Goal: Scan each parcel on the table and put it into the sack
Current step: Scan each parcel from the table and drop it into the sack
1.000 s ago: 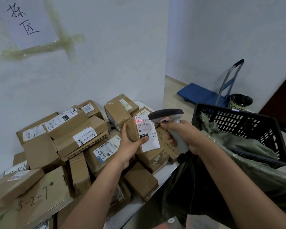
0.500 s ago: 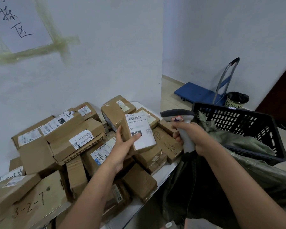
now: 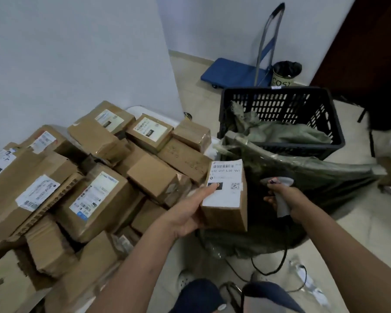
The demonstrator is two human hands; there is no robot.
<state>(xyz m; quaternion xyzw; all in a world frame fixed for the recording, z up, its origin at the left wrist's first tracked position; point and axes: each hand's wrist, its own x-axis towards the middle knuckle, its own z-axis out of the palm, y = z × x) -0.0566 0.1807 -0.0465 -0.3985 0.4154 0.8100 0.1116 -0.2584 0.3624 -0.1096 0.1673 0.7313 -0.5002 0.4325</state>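
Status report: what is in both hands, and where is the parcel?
Left hand holds parcel over sack. Right hand grips scanner. Nothing blocks.

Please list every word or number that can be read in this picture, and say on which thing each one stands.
"COSY": hand-written on the bin beside the blue trolley.
"032": black patch on a box label on the pile.
Digits under the barcode of the held parcel: upside down, not sure.
All other parcel labels: too blurred or small.
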